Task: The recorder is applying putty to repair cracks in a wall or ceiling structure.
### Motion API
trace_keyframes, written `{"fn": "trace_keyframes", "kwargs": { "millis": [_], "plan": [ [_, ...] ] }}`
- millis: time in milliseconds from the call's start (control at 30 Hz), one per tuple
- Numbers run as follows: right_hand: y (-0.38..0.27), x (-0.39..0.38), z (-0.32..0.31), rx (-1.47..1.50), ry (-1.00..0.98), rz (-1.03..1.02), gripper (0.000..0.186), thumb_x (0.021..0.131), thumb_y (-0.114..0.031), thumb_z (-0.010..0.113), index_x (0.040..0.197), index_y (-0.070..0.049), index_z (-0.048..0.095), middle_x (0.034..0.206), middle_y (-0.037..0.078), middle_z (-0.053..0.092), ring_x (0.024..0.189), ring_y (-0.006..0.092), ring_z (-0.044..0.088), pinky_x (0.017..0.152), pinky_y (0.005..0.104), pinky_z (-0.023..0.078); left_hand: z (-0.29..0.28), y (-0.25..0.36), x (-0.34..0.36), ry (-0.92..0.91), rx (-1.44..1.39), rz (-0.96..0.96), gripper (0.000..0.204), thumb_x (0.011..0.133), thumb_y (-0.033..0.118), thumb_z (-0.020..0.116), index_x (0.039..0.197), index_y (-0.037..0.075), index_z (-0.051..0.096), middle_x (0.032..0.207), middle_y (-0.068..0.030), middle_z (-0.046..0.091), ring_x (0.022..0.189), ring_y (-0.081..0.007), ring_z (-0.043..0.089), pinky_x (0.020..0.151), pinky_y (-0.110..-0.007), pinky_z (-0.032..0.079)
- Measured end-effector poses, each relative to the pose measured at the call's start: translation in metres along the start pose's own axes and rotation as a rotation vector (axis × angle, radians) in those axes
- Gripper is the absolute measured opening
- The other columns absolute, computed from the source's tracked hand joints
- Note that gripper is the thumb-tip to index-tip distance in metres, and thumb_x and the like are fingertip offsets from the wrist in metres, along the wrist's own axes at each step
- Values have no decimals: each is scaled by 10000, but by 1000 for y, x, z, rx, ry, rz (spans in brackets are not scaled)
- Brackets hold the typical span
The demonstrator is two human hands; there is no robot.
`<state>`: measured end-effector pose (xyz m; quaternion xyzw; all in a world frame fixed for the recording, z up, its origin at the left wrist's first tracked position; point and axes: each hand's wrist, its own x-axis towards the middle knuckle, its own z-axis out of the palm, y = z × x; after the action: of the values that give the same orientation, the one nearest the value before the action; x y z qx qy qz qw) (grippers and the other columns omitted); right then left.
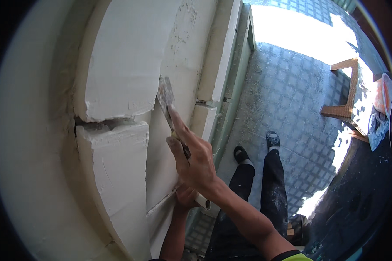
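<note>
My right hand [197,157] is closed round a putty knife [165,93], with a finger stretched along it. Its whitish, smeared blade touches the edge of a freshly coated white wall panel [126,56]. Below and partly behind my right wrist, my left hand [186,195] is closed on a pale, tube-like piece [202,201] with a hollow dark end. What that piece belongs to is hidden. A rough gap separates the upper panel from a lower white block [117,161]. The recessed strip of wall [183,56] beside the blade looks patchy and beige.
A green frame [237,82] runs along the wall's right side. My slippered feet [272,138] stand on a dusty, patterned tile floor [283,87]. At the right are a brown woven-look plastic stool [352,91], an orange-and-white container [382,96] and a dark, white-specked surface [357,204].
</note>
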<state>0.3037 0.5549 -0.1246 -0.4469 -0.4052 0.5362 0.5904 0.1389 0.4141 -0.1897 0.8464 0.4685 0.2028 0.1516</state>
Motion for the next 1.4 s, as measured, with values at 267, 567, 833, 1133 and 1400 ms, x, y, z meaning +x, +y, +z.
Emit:
{"fn": "trace_keyframes", "kwargs": {
  "millis": [267,567,833,1133,1400],
  "plan": [
    [-38,29,-16,53,-9,112,526,1019,-131,500,1519,-65,352,1398,311,495,1247,447,540,1032,482,463,-10,-1,-5,-145,62,-6,251,770,257,795,823,93,612,817,-83,682,763,-273,698,673,-394,556],
    [-38,44,-36,57,-53,249,523,1038,-191,466,1533,-84,333,1429,284,480,1326,458,451,1101,535,373,-14,10,15,-105,-37,21,195,791,180,759,843,91,594,771,-63,672,702,-239,688,630,-353,550],
    [-53,57,-50,123,-98,331,557,1014,-136,520,1536,-85,329,1387,269,533,1287,390,530,1103,478,384,-14,6,10,-139,-131,8,218,788,203,779,823,96,592,766,-64,672,715,-243,693,635,-369,556],
    [-43,150,-85,-2,-6,244,563,1038,-241,494,1550,-108,304,1396,280,522,1219,373,592,1068,480,431,-3,8,13,-126,-178,-7,192,835,231,733,839,112,582,743,-35,669,691,-221,687,612,-348,537],
    [-47,151,-89,-98,-110,459,575,1007,-158,555,1538,-95,344,1355,287,560,771,238,628,798,393,511,-8,4,8,-149,-181,-4,191,818,206,748,849,116,582,735,-35,661,678,-212,683,606,-335,538]
  ]
}}
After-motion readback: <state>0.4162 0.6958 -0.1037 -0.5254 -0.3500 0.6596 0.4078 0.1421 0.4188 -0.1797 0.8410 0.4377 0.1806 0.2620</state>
